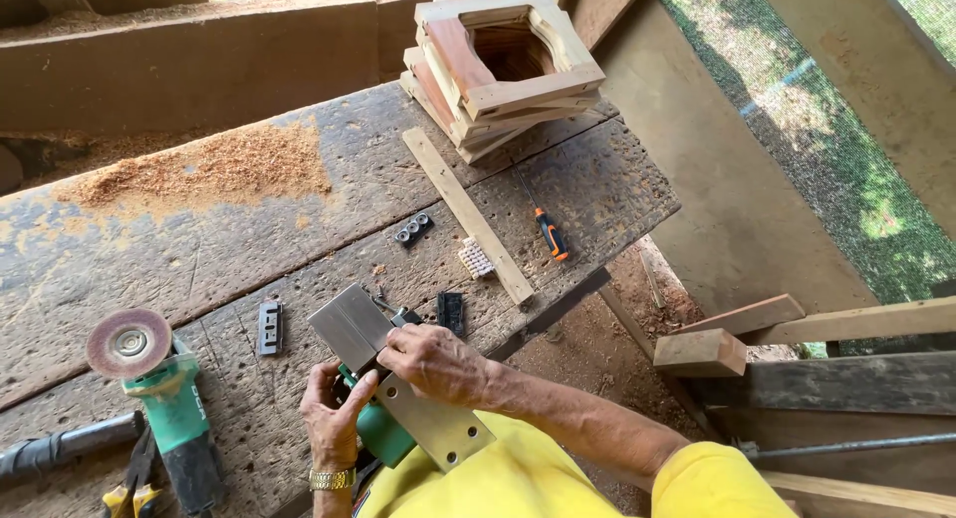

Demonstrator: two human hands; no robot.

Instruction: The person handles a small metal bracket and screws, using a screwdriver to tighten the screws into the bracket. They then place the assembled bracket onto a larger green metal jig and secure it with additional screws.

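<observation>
I see the electric planer (398, 384) upturned, sole running upper-left to lower-right (green body beneath); left hand (334, 418) grips its side, right hand (433, 362) presses on top.

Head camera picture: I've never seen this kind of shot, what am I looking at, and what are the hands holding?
One camera, worn on the person's head, looks down at a worn wooden workbench. No machine, just two bare hands. The left hand and right hand both grip a green electric planer turned metal sole up. On the bench lie an angle grinder, a sawdust pile, a wood strip, an orange-handled screwdriver and stacked wooden frames.
</observation>
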